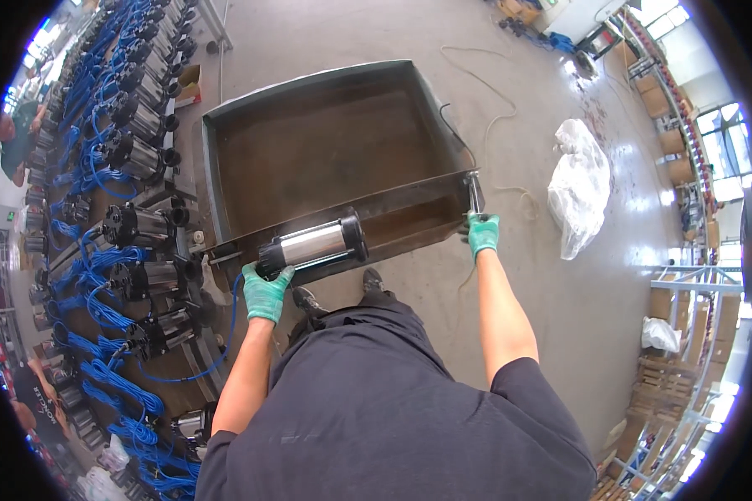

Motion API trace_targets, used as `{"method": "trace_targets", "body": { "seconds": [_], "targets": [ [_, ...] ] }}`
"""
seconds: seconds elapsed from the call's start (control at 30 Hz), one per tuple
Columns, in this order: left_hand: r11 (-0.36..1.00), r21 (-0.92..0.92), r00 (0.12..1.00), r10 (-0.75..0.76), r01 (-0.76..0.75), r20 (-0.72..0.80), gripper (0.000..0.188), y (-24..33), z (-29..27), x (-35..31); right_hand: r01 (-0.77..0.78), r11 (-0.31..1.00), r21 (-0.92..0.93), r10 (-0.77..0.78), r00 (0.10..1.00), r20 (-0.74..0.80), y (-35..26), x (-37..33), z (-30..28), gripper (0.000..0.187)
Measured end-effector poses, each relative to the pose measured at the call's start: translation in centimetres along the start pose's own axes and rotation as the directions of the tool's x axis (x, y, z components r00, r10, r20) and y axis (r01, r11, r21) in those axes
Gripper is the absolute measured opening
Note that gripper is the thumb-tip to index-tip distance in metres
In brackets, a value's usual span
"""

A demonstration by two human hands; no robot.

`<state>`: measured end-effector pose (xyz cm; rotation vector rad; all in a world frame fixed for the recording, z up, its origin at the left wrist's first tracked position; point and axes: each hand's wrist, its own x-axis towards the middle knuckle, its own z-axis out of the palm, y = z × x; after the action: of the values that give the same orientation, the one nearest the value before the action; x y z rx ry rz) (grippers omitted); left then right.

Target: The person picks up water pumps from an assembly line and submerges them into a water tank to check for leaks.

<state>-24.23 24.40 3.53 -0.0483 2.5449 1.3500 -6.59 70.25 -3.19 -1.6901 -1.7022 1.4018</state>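
Note:
A steel-bodied cylindrical pump motor [313,244] with black ends lies across the near rim of a large open metal tank [211,179]. My left hand [266,294], in a green glove, is closed on its left black end, where a blue cable [233,313] trails away. The underside of that grip is hidden. At the tank's near right corner my right hand [482,233], also gloved in green, is closed around a slim silvery metal piece [475,192]; its exact kind is unclear. Beside this piece a thin dark hose [458,134] curves over the tank's edge. Brownish water or a brown bottom shows inside the tank.
Along the left, many similar motors [146,225] lie in rows with coiled blue cables [109,284]. White plastic sheeting [578,188] and a pale hose [495,125] lie on the floor at right. Two people [17,138] stand far left. Shelving [698,288] lines the right side.

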Motion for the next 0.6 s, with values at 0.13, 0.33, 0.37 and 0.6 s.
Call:
{"method": "trace_targets", "body": {
  "seconds": [0.13, 0.33, 0.37, 0.6],
  "targets": [
    [0.998, 0.057, 1.0, -0.019, 0.019, -0.002, 0.072, 0.8, -0.3, -0.4, -0.149, 0.9, 0.41, 0.153, 0.988, 0.021, -0.5, 0.3, 1.1, 0.02],
    [0.994, 0.107, 1.0, -0.016, 0.015, 0.004, 0.071, 1.0, -0.6, -0.3, -0.321, 0.557, 0.766, 0.271, 0.942, 0.198, -2.1, 0.0, 2.0, 0.013],
    [0.993, 0.12, 1.0, -0.024, 0.023, 0.009, 0.071, 1.1, -0.6, -0.3, -0.31, 0.592, 0.743, 0.261, 0.947, 0.188, -2.3, -0.1, 2.0, 0.013],
    [0.991, 0.132, 1.0, -0.027, 0.027, -0.006, 0.068, 2.0, -0.9, -0.3, -0.032, 0.947, 0.32, -0.126, 0.879, 0.461, -6.8, -9.3, 0.7, 0.017]
  ]
}}
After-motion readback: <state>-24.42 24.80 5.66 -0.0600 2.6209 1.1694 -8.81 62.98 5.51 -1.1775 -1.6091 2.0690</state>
